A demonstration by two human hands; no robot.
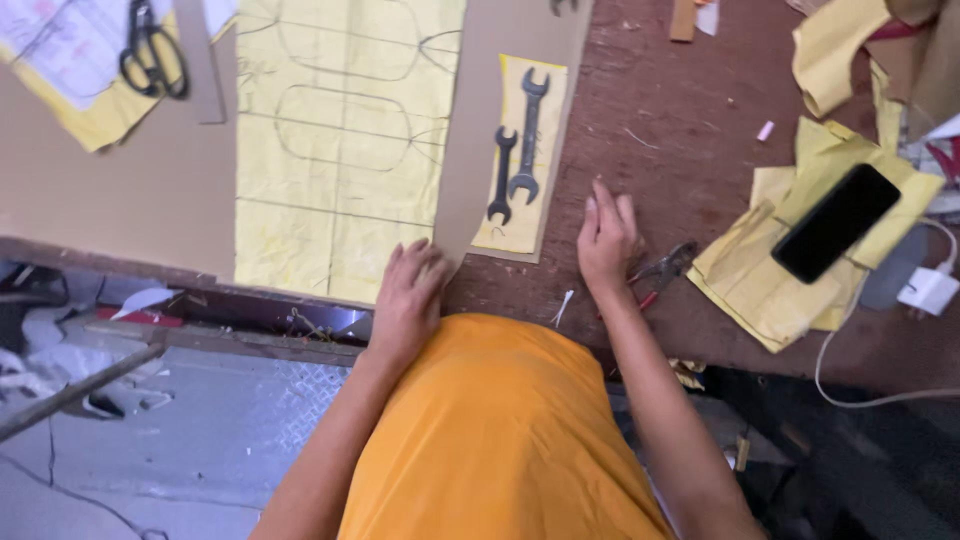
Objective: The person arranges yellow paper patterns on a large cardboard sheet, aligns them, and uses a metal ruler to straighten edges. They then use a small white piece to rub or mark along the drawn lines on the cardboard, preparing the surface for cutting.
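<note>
Head view is showing a person in an orange shirt [500, 430] leaning over a dark red worktop [690, 150]. Their left hand [410, 295] is lying palm down at the near edge of the worktop, fingers loosely spread and gripping nothing, pressing on the lower end of a brown cardboard strip [490, 120] where it is meeting a yellow sheet with drawn outlines [340, 150]. Their right hand [605, 240] is resting flat on the bare worktop, fingers open and slightly apart, holding nothing. Just beside that hand, toward the right, a pair of pliers with red handles [662, 270] is lying on the worktop. Between the two hands and a little farther back, two wrenches [517, 150] are lying side by side on a small yellow sheet. Near the right edge, a black phone [836, 222] is sitting on crumpled yellow paper [770, 290], with a white charger [930, 290] close by. Scissors [152, 55] are lying at the far left corner.
</note>
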